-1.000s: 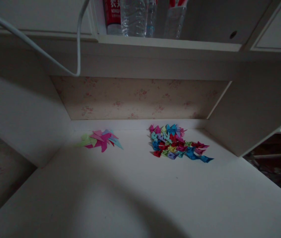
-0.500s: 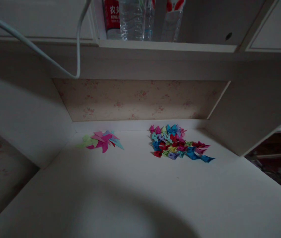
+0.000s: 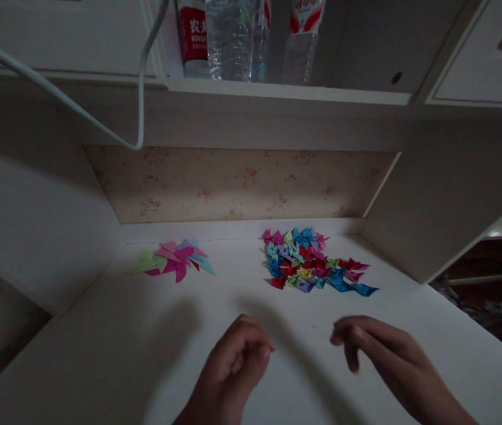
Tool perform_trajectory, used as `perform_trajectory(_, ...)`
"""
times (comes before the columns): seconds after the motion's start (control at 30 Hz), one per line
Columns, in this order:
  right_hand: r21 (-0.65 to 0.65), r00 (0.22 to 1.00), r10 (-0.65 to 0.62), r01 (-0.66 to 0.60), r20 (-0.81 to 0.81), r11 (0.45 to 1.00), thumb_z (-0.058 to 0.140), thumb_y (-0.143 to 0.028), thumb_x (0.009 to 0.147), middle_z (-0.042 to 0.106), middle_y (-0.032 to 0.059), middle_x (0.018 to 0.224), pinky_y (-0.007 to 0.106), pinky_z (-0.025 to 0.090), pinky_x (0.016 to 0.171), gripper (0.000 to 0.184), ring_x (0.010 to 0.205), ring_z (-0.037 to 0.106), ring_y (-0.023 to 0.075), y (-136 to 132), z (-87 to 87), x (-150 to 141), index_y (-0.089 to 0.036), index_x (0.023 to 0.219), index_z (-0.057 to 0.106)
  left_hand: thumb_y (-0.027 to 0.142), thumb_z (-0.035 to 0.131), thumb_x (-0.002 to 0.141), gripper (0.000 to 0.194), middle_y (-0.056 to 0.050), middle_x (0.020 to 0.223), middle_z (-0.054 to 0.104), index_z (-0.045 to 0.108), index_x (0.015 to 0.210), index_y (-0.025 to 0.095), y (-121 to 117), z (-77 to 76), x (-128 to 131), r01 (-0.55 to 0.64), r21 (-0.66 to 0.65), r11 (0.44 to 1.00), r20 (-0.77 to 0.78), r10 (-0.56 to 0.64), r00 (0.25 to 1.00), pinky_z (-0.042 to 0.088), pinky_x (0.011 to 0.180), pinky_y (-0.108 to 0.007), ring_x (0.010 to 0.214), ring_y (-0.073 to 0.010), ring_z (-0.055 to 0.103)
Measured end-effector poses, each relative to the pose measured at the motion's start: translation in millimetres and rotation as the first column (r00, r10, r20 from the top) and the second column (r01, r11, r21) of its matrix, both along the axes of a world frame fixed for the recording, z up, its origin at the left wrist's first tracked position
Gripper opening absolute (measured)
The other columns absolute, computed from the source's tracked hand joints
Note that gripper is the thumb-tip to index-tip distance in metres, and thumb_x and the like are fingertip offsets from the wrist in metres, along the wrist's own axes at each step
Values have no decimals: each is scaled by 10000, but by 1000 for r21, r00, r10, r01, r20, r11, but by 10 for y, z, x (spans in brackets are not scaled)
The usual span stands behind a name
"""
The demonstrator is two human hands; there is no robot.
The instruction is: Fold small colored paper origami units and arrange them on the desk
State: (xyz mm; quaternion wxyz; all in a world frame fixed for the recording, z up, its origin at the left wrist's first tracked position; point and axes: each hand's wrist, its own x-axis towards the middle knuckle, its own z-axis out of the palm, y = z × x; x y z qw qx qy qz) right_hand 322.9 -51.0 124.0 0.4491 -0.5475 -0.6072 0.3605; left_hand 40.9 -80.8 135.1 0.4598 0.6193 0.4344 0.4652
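My left hand (image 3: 237, 360) hovers over the white desktop (image 3: 113, 354), its fingers curled in toward the thumb, and nothing shows in them. To its right, my right hand (image 3: 379, 351) is also above the desktop, fingers bent and apart, holding nothing. Beyond it, rows of small folded paper pieces (image 3: 306, 265) in red, blue, pink, green and yellow lie at the back of the desk; they look like origami. A loose pile of flat coloured papers (image 3: 175, 260), pink, green and light blue, lies at the back left. Neither hand touches the papers.
Overhead is a shelf (image 3: 286, 91) holding clear plastic bottles (image 3: 228, 47) and a red-labelled container (image 3: 193, 38). A white cable or tube (image 3: 140, 100) hangs in front of the cabinet at upper left. Side panels (image 3: 446, 195) enclose the desk; floral wallpaper (image 3: 246, 183) covers the back.
Both hands have come into view from below over the desktop. The view has shifted slightly. The papers and folded pieces lie as before.
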Motion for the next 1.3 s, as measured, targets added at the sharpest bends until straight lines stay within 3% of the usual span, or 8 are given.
perform_trajectory(0.07, -110, 996, 65, -58, 58, 992, 594, -515, 797, 702, 105, 857, 350, 530, 619, 363, 665, 625, 219, 373, -151, 140, -206, 950, 707, 346, 510, 879, 117, -61, 967, 569, 588, 921, 270, 275, -169, 169, 40, -6, 999, -91, -41, 995, 469, 749, -315, 817, -181, 555)
perform_trajectory(0.17, -27, 964, -195, 203, 182, 979, 548, -552, 758, 687, 124, 1040, 383, 529, 742, 468, 887, 646, 280, 893, -539, 560, -185, 1014, 687, 243, 530, 835, 226, -61, 1089, 537, 560, 1059, 254, 614, -535, 354, 64, 30, 998, -277, -53, 959, 453, 842, -313, 921, -182, 539)
perform_trajectory(0.4, 239, 567, -548, 528, 615, 815, 319, -556, 870, 532, 162, 1291, 534, 442, 904, 571, 1148, 520, 359, 1714, -1051, 1474, -206, 1226, 596, 313, 622, 746, 603, -91, 1463, 306, 445, 1318, 239, 1310, -988, 748, 80, 189, 979, -655, 65, 753, 228, 1110, -433, 1336, -300, 269)
perform_trajectory(0.57, 200, 527, -317, 267, 789, 943, 397, -307, 858, 482, 102, 1381, 585, 397, 948, 415, 1296, 364, 361, 2005, -1179, 1592, -255, 1225, 584, 467, 658, 693, 861, -104, 1568, 41, 288, 1436, 237, 1798, -1025, 999, 93, 115, 989, -720, 18, 694, 127, 1130, -507, 1411, -365, 60)
perform_trajectory(0.73, 143, 581, -144, 49, 801, 989, 451, -213, 811, 547, 76, 1330, 416, 328, 1075, 409, 1306, 385, 262, 2222, -1219, 1463, -204, 1183, 621, 562, 721, 574, 1059, -120, 1567, 29, 209, 1460, 287, 2098, -1047, 1193, 142, 57, 988, -731, -56, 680, 126, 1080, -627, 1395, -433, 5)
perform_trajectory(0.87, 98, 650, -143, 105, 746, 990, 351, -391, 911, 568, 49, 1305, 435, 377, 1034, 416, 1255, 456, 258, 2223, -1178, 1149, -252, 1218, 596, 539, 758, 541, 1052, -121, 1557, 107, 261, 1440, 309, 2196, -1081, 1266, 167, 77, 983, -742, -55, 668, 169, 1045, -670, 1377, -472, 56)
perform_trajectory(1.03, 49, 703, -154, 167, 694, 985, 298, -560, 917, 575, 81, 1282, 449, 408, 979, 529, 1161, 542, 281, 2074, -1150, 644, -245, 1231, 583, 446, 670, 709, 762, -121, 1479, 306, 383, 1381, 228, 2137, -1179, 1213, 138, 257, 956, -673, 75, 736, 256, 1107, -482, 1357, -352, 251)
perform_trajectory(1.3, 50, 799, -14, -20, 602, 999, 346, -466, 938, 589, 71, 1228, 356, 400, 967, 407, 1117, 559, 232, 1891, -1016, -149, -231, 1146, 605, 234, 604, 756, 609, -110, 1425, 379, 433, 1338, 183, 1874, -1199, 921, 31, 277, 960, -543, 130, 830, 330, 1098, -362, 1301, -253, 370)
